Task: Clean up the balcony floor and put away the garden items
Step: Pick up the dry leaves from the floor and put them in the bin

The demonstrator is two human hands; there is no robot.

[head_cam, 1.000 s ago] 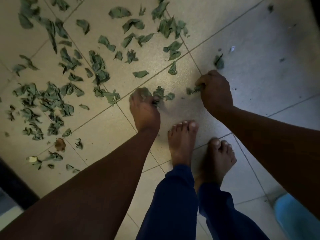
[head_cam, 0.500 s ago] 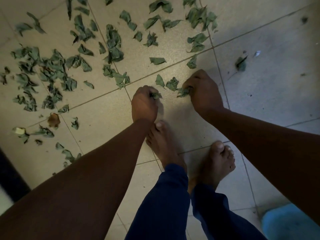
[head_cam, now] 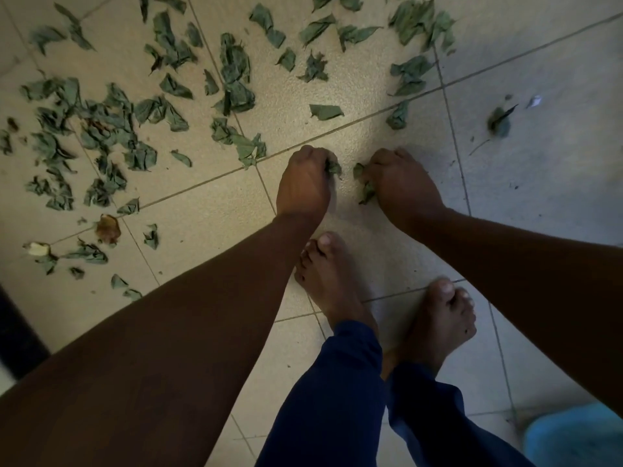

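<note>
While bare feet (head_cam: 337,284) stand on the tiled floor (head_cam: 539,197), the left hand (head_cam: 305,183) and right hand (head_cam: 401,183) reach down side by side, fingers curled tight round small clumps of leaves (head_cam: 364,183). Beyond them, many more dry green leaves (head_cam: 232,72) lie scattered. Sweeping them into one heap before lifting would likely drop fewer.

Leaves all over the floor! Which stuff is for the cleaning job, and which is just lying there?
For the job:
- leaves scattered on the floor
- left hand gripping leaves
- right hand gripping leaves

Just there:
- blue thing, bottom corner, too blurred to name
- white scrap
- bare feet
</note>
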